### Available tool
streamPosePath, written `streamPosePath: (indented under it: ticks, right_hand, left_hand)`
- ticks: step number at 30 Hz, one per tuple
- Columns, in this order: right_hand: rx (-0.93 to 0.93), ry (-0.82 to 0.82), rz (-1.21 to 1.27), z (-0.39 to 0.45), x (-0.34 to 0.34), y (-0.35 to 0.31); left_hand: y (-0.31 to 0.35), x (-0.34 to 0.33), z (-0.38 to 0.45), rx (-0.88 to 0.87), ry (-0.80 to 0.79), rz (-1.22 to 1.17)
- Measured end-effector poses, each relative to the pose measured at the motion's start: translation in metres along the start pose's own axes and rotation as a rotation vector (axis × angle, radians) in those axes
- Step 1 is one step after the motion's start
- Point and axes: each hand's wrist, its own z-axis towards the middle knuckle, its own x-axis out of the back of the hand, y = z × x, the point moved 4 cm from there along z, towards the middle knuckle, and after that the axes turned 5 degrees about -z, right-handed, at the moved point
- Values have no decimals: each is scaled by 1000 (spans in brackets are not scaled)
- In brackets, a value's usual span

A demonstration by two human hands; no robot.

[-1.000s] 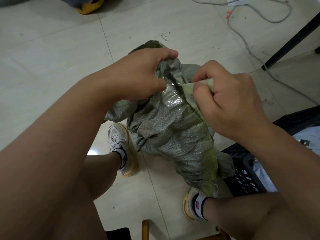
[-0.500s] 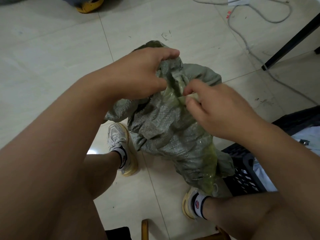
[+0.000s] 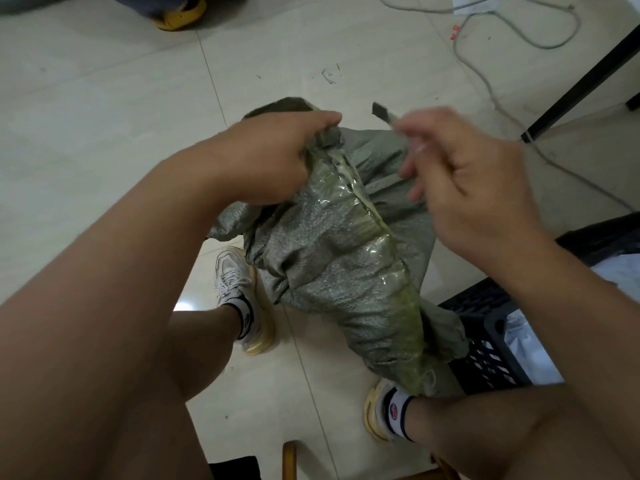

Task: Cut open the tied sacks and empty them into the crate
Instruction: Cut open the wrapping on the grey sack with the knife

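Your left hand (image 3: 273, 157) grips the top of the green sack (image 3: 346, 271); your right hand (image 3: 474, 181) holds a small blade (image 3: 384, 114) just above it, beside the black crate (image 3: 485, 344).

Sack (image 3: 346, 271) left of crate (image 3: 485, 344)

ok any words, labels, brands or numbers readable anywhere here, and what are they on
No text can be read in this view.
Right sock: a small round red and blue emblem, too small to read.
Left sock: a dark mark, too blurred to read.
Sack: shiny tape, no print visible.
Crate: no label visible.
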Motion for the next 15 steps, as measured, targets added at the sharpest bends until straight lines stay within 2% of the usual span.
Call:
streamPosePath:
  ticks: [7, 11, 15]
  right_hand:
    - [-225, -438, -270, -9, -26, 8]
    - [-228, -522, -330, -14, -36, 1]
    - [-241, -511, -333, -12, -39, 7]
  left_hand:
    - [3, 8, 1, 52, 113, -45]
    - [1, 9, 3, 93, 172, -23]
    - [-2, 12, 0, 87, 231, 50]
